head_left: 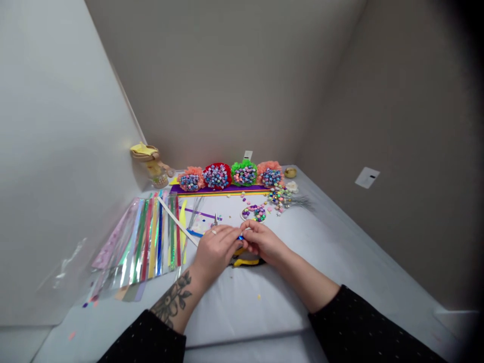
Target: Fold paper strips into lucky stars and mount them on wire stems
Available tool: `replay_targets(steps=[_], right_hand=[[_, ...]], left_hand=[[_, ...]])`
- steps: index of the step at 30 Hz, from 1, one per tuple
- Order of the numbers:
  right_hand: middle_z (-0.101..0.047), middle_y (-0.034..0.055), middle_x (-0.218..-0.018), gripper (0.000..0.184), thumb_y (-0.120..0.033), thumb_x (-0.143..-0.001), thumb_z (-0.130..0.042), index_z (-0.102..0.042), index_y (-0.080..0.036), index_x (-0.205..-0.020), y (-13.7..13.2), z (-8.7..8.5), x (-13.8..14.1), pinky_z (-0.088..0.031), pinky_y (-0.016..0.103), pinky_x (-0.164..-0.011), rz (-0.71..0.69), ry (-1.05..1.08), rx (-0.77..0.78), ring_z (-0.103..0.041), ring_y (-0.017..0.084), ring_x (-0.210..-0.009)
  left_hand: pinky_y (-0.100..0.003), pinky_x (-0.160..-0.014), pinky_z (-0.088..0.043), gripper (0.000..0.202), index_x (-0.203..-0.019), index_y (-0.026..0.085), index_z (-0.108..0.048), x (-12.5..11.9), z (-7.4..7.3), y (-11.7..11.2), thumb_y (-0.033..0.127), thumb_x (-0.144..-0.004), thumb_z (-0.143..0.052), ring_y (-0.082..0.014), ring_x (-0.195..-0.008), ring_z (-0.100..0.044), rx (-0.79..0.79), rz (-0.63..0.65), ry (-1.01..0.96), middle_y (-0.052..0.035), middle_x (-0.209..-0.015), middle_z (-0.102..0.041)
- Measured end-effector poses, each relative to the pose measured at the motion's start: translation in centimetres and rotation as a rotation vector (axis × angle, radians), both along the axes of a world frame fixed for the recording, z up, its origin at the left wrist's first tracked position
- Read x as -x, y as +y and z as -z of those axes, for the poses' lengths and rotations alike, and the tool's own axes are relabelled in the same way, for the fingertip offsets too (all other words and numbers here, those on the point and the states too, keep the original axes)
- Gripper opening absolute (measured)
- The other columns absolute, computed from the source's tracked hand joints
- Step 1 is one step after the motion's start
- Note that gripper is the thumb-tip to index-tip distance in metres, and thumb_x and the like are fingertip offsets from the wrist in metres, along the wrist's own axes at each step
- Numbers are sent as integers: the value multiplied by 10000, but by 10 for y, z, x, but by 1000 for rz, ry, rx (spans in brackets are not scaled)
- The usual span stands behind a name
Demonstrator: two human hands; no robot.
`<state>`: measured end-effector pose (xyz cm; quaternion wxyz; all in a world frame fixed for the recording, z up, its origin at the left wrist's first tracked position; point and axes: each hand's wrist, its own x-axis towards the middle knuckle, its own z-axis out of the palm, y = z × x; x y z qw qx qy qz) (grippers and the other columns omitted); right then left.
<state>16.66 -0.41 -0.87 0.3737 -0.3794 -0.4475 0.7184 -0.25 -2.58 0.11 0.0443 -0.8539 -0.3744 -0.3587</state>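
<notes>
Close together over the middle of the table, my left hand (pixel 220 247) and my right hand (pixel 264 242) pinch a small piece of shiny blue paper strip (pixel 241 237) between their fingertips. A blue strip (pixel 194 233) sticks out to the left of my left hand, maybe the tail of the same piece; my fingers hide the link. Below the hands lies a tool with yellow handles (pixel 245 262), partly covered. A metal tool tip (pixel 216 219) shows just beyond my left hand. Behind my right hand is a shallow dish (pixel 242 216) of small purple and coloured stars.
Clear sleeves of coloured strips (pixel 145 242) cover the left side. Several bouquets of paper stars (pixel 217 176) line the back on purple sheets (pixel 227 190). Loose stars (pixel 279 197) and thin wires (pixel 300 201) lie back right. A glass jar (pixel 158 176) stands back left.
</notes>
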Motion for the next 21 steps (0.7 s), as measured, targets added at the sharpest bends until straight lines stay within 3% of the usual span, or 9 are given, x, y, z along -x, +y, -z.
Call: replay_targets(steps=[2, 5, 11, 17, 21], right_hand=[[-569, -69, -494, 297, -365, -673, -644, -484, -198, -860, 0, 0, -1, -230, 149, -341, -17, 17, 19, -398, 53, -348], [-568, -64, -509, 287, -351, -670, -625, -490, -199, -872, 2, 0, -2, -229, 157, -342, -6, -10, -5, -396, 59, -355], [-539, -58, -567, 195, -320, -723, -573, -472, -211, -848, 6, 0, -7, -303, 187, -426, 309, -136, -200, -454, 84, -456], [-555, -8, -662, 89, -270, -839, -461, -504, -204, -881, 2, -3, -16, -402, 257, -567, 508, -430, -585, -505, 134, -588], [-594, 49, -800, 76, -253, -819, -537, -583, -200, -845, -2, -7, -19, -436, 311, -704, 385, -718, -1040, -547, 191, -780]], left_hand=[[-367, -858, -478, 202, -1023, 179, -650, -1, 1, -1, 223, -872, -524, -207, -937, -629, 24, -19, -8, -80, -991, -707], [-333, -783, -490, 170, -953, 187, -662, 0, 1, -2, 228, -883, -513, -183, -817, -650, 99, -17, 22, -51, -892, -721], [-282, -711, -478, 197, -908, 164, -657, 7, -1, 1, 219, -905, -467, -159, -723, -646, -26, -106, 73, -49, -789, -709], [-284, -720, -464, 183, -875, 171, -654, 11, 0, 3, 212, -903, -478, -158, -725, -640, -54, -172, 97, -33, -774, -705], [-281, -718, -467, 194, -891, 171, -654, 11, 1, 2, 224, -906, -468, -163, -740, -636, -43, -180, 103, -43, -770, -697]])
